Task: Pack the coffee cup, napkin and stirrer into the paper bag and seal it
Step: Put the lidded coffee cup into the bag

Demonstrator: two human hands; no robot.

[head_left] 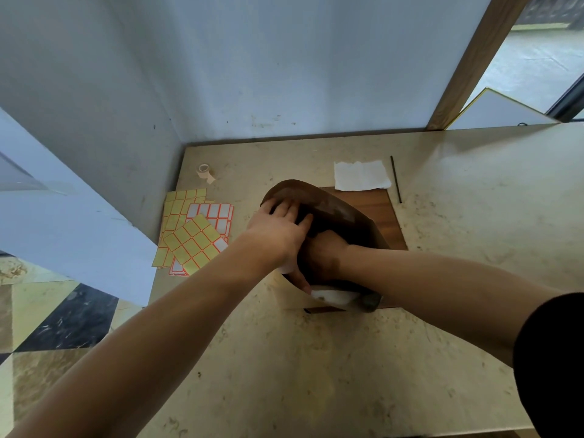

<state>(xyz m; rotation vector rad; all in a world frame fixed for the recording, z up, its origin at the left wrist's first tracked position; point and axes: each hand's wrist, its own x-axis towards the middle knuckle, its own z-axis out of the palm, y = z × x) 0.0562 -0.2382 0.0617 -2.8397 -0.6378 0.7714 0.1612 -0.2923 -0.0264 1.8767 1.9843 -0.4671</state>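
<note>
- The left hand (278, 227) is lying across the near rim of the paper bag (335, 207), fingers spread and fairly straight, pressing the mouth wide rather than curling round it.
- The right hand (322, 257) is reaching down inside the bag; its fingers are hidden by the bag wall, so whether it is grasping anything cannot be told.
- The coffee cup is not visible; a white edge (335, 295) is showing at the near lip of the bag, but it is too unclear to identify.
- The bag is standing on a wooden board (384, 213) on the stone counter (316, 358).
- The napkin (361, 175) is lying flat beyond the bag, outside it, with the stirrer (395, 178) just beside it on the counter; neither is packed yet.
- Judged step: seating an item at the bottom of the bag. To do it well, the left hand should be keeping the mouth spread while the right sets the item upright and level before withdrawing, so the paper is not creasing or tearing.
- A tape roll (204, 172) and label sheets (196, 229) are lying left of the bag, available for sealing.
</note>
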